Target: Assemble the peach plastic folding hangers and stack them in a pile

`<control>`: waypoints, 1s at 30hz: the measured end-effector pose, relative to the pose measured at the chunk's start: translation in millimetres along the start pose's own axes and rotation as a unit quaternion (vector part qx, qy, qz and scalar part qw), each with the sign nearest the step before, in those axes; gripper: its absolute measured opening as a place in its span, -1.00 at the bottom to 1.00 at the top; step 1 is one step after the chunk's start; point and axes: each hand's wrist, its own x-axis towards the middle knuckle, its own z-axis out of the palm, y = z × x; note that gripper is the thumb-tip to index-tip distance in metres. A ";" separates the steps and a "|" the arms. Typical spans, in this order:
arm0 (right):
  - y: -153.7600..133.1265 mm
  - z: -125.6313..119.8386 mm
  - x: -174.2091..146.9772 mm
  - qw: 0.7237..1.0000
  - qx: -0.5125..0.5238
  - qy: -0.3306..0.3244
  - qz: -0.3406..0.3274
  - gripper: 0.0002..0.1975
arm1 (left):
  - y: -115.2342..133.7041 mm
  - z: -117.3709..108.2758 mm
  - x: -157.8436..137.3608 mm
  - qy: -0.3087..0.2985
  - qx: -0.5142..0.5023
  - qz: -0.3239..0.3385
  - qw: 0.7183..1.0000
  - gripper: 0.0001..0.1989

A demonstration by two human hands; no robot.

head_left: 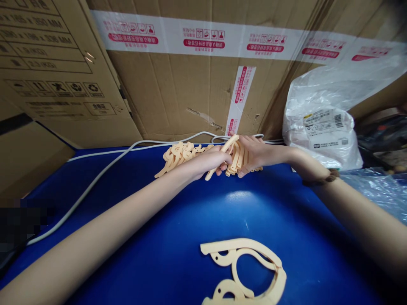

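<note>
The left hand (213, 161) has its fingers closed around a curved cream piece (233, 141). The right hand (257, 151) spreads its fingers wide against a row of similar pieces (237, 157) on the blue surface (152, 254). Behind stands a taped cardboard box (181, 80), contents hidden; right, a labelled white plastic bag (294, 123) bulges, its contents unclear.

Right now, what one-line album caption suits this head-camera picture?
Left hand holding a cream piece, right hand on the row beside it, a hanger lying nearer on the blue surface.
</note>
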 end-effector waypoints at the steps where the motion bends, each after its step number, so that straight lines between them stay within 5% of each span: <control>1: -0.8 -0.4 -0.1 1.000 0.001 0.000 0.002 0.30 | -0.1 0.0 -0.3 0.000 0.001 0.000 1.000 -0.75; 30: 4.7 4.8 3.2 0.998 0.066 0.013 -0.014 0.52 | 7.1 -1.0 -12.1 -0.008 -0.034 -0.006 0.999 -0.85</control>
